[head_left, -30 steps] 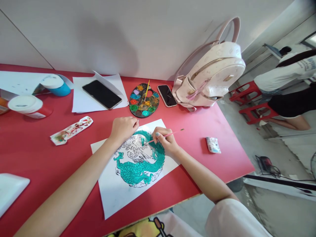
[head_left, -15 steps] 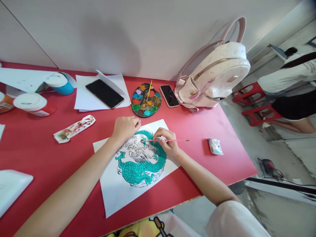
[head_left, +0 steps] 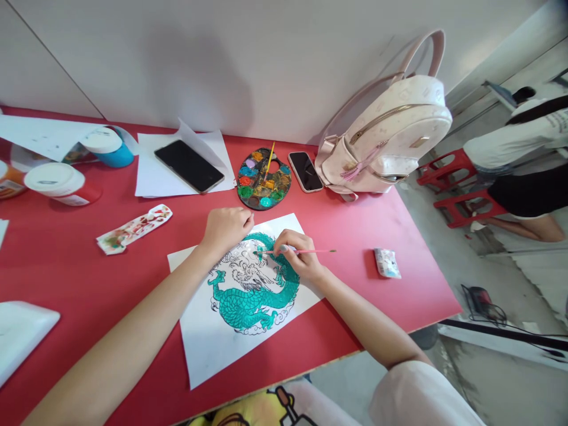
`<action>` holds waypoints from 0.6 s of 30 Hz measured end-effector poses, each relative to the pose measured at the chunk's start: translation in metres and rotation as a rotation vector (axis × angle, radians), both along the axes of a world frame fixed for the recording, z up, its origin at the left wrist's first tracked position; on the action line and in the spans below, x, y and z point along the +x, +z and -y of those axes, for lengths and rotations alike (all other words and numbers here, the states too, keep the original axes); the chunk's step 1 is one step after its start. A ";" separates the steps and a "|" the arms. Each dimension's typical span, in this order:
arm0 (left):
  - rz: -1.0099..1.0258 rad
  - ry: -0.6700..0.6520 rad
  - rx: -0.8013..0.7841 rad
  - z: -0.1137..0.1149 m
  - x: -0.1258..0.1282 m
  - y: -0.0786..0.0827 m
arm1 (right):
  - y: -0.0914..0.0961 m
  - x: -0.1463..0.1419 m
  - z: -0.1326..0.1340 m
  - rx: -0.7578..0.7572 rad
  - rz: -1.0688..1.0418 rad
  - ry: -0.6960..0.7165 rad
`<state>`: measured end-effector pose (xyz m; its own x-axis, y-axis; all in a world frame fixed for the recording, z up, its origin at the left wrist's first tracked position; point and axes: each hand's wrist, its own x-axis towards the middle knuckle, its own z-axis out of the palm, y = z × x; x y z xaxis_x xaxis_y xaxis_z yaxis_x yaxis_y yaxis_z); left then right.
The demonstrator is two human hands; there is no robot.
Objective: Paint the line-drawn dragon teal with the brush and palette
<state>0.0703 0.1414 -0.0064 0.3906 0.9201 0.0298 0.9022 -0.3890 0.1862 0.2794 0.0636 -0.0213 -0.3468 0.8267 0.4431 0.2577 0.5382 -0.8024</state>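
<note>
My right hand [head_left: 298, 254] pinches a thin pink paintbrush [head_left: 326, 251], its tip touching the upper middle of a dragon drawing [head_left: 252, 305]. Teal paint covers much of the dragon's body; the head and the clouds are black outline on white. Across the sheet, my left hand [head_left: 227, 229] rests in a loose fist at the paper's upper left edge, with nothing visible in it. Just beyond both hands lies a paint palette [head_left: 247, 182] holding several colours, and a yellow brush [head_left: 270, 158] is laid across it.
On the red table [head_left: 346, 231] are a large phone [head_left: 189, 165] on white sheets, a smaller phone [head_left: 306, 171], a pale backpack [head_left: 377, 142], a paint-stained strip [head_left: 134, 229], paint jars [head_left: 57, 182] and a small packet [head_left: 387, 263]. People sit on red stools at right.
The brush and my right fingers have shifted very slightly, with the handle's end a little further left and higher. My left hand stays in place on the paper.
</note>
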 end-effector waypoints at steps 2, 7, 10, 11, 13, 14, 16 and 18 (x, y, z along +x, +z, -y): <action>0.005 -0.003 0.001 0.000 0.000 0.000 | 0.000 0.000 0.000 0.013 -0.020 -0.007; 0.025 -0.008 0.012 0.000 -0.001 -0.002 | -0.001 -0.001 -0.001 0.044 -0.050 0.022; 0.036 -0.006 0.022 0.000 -0.001 -0.004 | -0.002 0.000 0.000 0.030 -0.039 0.008; 0.039 -0.006 0.024 0.000 -0.001 -0.005 | -0.002 0.000 0.000 0.019 -0.033 -0.002; 0.045 -0.006 0.027 -0.001 -0.001 -0.005 | -0.003 0.001 0.000 0.005 -0.022 -0.011; 0.047 -0.006 0.028 -0.001 -0.002 -0.006 | -0.002 0.001 0.000 0.004 -0.019 -0.010; 0.048 -0.006 0.026 -0.001 -0.002 -0.006 | -0.002 0.001 0.001 0.010 -0.031 -0.001; 0.046 -0.005 0.024 -0.001 -0.002 -0.006 | -0.002 0.000 0.001 0.006 -0.057 0.001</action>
<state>0.0685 0.1421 -0.0122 0.3928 0.9170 0.0700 0.8910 -0.3983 0.2180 0.2798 0.0628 -0.0232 -0.3215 0.8237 0.4671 0.2114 0.5433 -0.8125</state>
